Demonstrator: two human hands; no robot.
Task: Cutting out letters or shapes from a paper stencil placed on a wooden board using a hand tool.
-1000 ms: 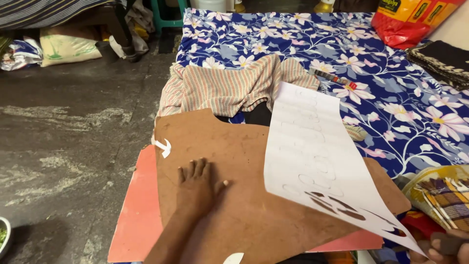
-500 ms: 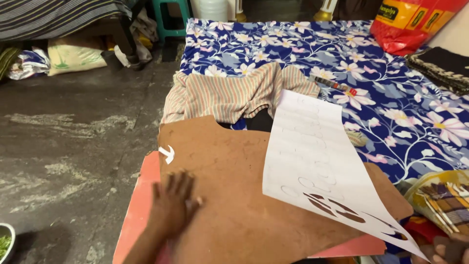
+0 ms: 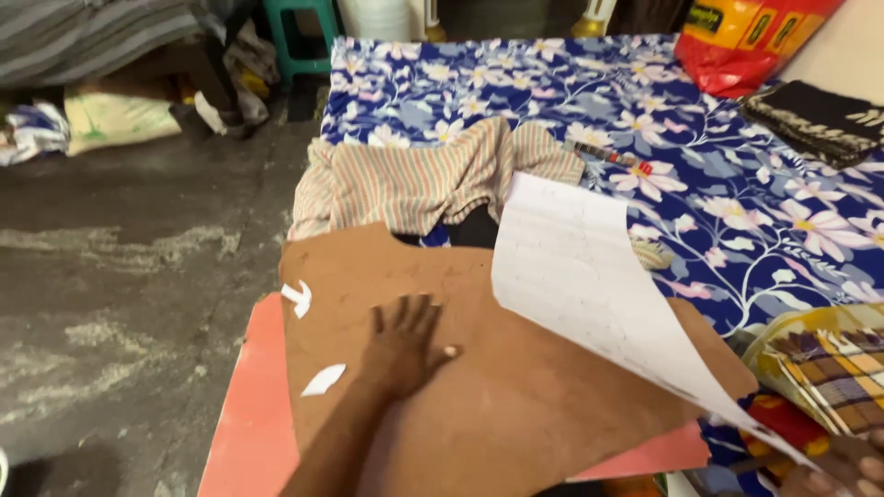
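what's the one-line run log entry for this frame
left hand flat on brown sheet | right hand at lower right holds white paper lifted | pink board underneath | floral cloth behind

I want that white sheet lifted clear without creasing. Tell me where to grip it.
Grip the white sheet at its raised far edge, coming from above on the right. That edge curls up off the brown board, while the near corner is already pinched by the right hand.

Brown fabric piece (image 3: 516, 405) spread flat over red sheet, white lined paper pattern (image 3: 589, 276) lifted, curling above it
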